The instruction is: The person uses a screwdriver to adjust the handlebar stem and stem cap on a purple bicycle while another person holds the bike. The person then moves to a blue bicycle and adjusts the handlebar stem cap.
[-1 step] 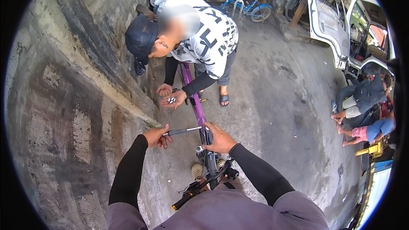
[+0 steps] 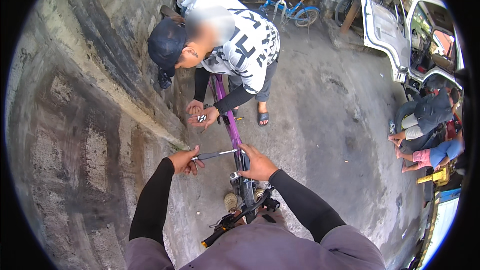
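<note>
My left hand point(image 2: 184, 160) is closed round the dark handle of a screwdriver point(image 2: 212, 155), held level with its silver shaft pointing right. The shaft's tip meets the bicycle beside my right fingertips. My right hand point(image 2: 258, 164) grips the bicycle's dark frame, index finger by the tip and thumb lower down; what lies under the palm is hidden. Ahead, the bicycle's purple frame tube point(image 2: 231, 126) runs away from me. Close to me are its black handlebar point(image 2: 235, 221) and a silver round part point(image 2: 234, 175) by my right thumb.
A co-worker in a cap bends over the far end, small black-and-white pieces point(image 2: 201, 118) in an open palm point(image 2: 207, 116). A rough concrete wall point(image 2: 95, 95) rises at left. A blue bicycle point(image 2: 295, 12) stands behind; a white vehicle door point(image 2: 387, 30) and seated people are at right.
</note>
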Demonstrator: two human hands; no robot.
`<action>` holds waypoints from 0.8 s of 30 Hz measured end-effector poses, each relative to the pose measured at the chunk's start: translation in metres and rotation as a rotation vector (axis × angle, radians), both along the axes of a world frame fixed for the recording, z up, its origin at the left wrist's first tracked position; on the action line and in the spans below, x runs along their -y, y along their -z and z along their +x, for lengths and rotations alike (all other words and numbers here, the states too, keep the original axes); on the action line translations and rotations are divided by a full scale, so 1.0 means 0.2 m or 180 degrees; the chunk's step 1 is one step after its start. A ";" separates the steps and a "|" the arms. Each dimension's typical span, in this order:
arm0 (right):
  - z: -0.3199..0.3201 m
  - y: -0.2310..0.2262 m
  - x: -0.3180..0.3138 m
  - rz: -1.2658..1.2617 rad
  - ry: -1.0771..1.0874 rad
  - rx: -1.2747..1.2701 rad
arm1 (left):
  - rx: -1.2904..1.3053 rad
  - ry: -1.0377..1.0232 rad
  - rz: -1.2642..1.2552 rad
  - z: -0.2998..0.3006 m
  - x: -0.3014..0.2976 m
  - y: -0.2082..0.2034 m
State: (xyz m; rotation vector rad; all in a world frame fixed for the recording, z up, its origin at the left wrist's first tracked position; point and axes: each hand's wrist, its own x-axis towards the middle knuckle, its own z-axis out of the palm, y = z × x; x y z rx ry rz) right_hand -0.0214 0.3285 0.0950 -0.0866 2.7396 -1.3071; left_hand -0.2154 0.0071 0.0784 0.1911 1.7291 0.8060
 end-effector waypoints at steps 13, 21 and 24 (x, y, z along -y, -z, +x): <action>-0.03 -0.04 0.02 0.0224 0.0128 0.0066 | -0.0983 -0.2304 0.0404 0.18 -0.13 0.00; -0.05 -0.08 0.07 0.0452 0.0719 0.0268 | 0.1203 -0.2614 0.1862 0.17 0.10 0.04; -0.08 -0.09 0.03 0.0457 0.0499 0.0345 | 0.1310 -0.2205 0.2272 0.18 0.20 0.06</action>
